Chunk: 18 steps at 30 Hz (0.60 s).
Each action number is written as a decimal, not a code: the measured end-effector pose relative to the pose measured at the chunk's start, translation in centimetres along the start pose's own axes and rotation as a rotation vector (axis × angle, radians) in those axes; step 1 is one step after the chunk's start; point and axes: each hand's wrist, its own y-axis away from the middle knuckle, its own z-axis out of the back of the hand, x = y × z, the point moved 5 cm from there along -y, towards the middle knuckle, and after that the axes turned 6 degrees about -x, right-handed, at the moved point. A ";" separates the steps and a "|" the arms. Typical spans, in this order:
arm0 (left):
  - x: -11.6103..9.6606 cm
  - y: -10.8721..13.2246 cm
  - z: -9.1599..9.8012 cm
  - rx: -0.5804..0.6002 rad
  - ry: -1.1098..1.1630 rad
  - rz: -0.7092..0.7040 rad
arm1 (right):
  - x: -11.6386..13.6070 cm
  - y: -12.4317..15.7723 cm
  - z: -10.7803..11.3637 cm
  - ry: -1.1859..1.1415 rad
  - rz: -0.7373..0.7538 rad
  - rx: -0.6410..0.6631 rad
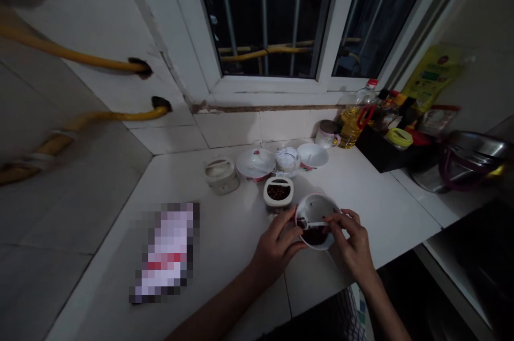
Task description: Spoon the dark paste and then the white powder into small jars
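Note:
A white bowl (321, 204) with dark reddish-brown contents is tilted toward me above the counter. My left hand (277, 242) grips its left side, fingers closed along the rim and wall. In my right hand (353, 242) a small white spoon (315, 224) is pinched, its head inside the bowl near the left wall. Just behind the bowl stands a white-rimmed seasoning box (278, 191) holding dark red flakes. To its left is another seasoning box (220, 175) with pale contents.
Behind are two white bowls (256, 163) and a clear container (287, 160). An oil bottle (353, 121), a black rack of condiments (375, 148) and a steel pot (453, 164) line the right. A blurred-out packet (168, 250) lies on the left.

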 end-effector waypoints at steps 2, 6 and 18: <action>0.0 -0.1 0.1 -0.002 0.011 -0.003 | -0.8 -0.1 0.3 -0.086 -0.156 -0.075; 0.2 0.0 0.0 -0.002 0.045 0.018 | -2.2 -0.1 0.7 -0.354 -0.453 -0.093; 0.5 0.0 -0.1 -0.013 0.051 0.035 | -3.3 -0.2 0.4 -0.514 -0.581 -0.131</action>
